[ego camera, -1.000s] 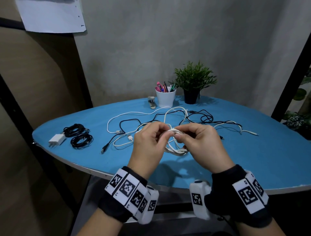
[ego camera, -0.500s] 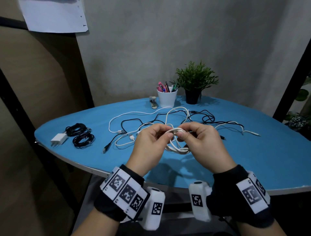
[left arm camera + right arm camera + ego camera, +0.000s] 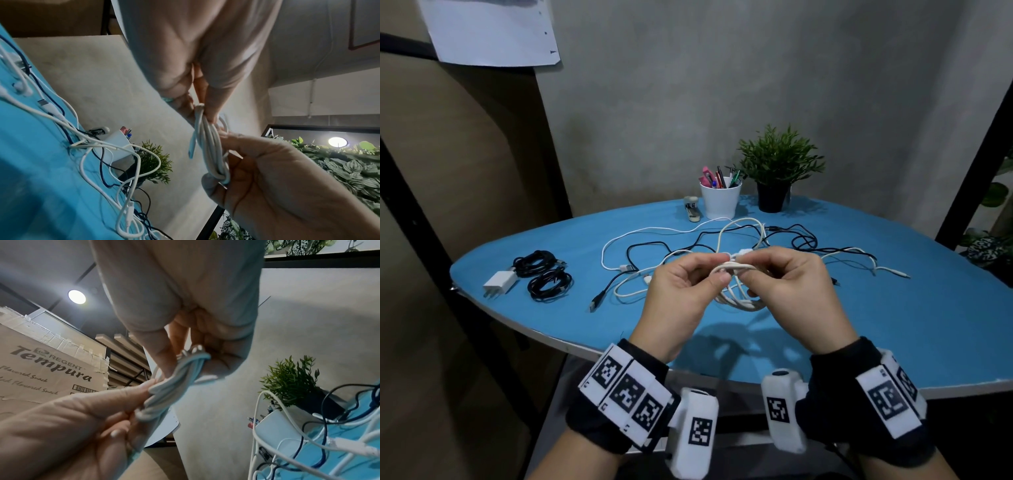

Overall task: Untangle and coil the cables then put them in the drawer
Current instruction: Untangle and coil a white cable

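A white cable, partly wound into a coil (image 3: 738, 301), hangs between both hands above the blue table (image 3: 893, 325). My left hand (image 3: 717, 270) pinches the bundled strands from the left. My right hand (image 3: 751, 270) pinches them from the right, and a white plug end (image 3: 743, 252) sticks up over its fingers. In the left wrist view the left hand (image 3: 203, 112) grips the top of the coil (image 3: 209, 146). In the right wrist view the right hand (image 3: 185, 356) holds the coil (image 3: 176, 378). Behind the hands lies a tangle of black and white cables (image 3: 688, 240). No drawer is in view.
Two coiled black cables (image 3: 544, 274) and a white charger (image 3: 500, 282) lie at the table's left end. A white pen cup (image 3: 720, 202), a stapler (image 3: 692, 209) and a potted plant (image 3: 777, 171) stand at the back. A black frame post (image 3: 972, 137) rises on the right.
Both hands have risen slightly while still pinching the white coil. The strands between them are drawn straighter, and the plug end now shows above the right fingers.
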Tool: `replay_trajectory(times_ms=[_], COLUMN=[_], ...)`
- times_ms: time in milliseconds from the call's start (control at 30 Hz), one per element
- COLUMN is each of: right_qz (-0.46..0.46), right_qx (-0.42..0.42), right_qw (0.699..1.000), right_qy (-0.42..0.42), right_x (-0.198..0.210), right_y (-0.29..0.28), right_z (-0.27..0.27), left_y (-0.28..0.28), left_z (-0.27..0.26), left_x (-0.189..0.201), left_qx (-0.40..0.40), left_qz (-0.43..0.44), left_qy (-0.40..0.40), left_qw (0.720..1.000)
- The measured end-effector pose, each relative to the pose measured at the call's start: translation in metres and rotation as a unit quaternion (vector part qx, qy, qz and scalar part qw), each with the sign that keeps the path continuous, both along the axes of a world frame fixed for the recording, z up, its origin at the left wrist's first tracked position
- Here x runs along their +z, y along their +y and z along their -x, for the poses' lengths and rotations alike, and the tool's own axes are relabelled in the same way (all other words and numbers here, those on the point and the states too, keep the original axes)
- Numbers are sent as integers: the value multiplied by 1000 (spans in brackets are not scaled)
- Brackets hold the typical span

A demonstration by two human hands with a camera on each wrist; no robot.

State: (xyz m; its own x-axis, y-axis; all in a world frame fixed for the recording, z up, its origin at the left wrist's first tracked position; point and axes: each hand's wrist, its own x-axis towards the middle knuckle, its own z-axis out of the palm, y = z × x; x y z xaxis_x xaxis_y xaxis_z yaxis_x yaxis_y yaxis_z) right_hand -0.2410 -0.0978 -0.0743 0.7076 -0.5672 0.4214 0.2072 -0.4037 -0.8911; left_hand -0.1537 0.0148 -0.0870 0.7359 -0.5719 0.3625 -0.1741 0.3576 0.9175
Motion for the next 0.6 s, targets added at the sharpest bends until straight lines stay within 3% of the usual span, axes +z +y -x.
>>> replay_trajectory(times_ms=[67,167,300,400,600], right_qz=[-8,3,9,3,-38], right_qx=[-11,-10,53,75,74], right_qw=[1000,1000,998,997,995], right_qy=[-19,-7,29,32,61], right_x=[0,-1,0,1,1], right_y=[1,-2,-5,-3,-6], right_z=[-1,-1,4,5,8], left_y=[0,0,2,5,7], left_z=[0,-2,-5,-8,-12], left_x=[0,2,6,8,10], left_qx=[-5,-51,-87,-134,-53], left_qz=[4,12,-15,-42,-13], left_qy=[11,91,200,218,248], left_qw=[1000,994,976,966,967])
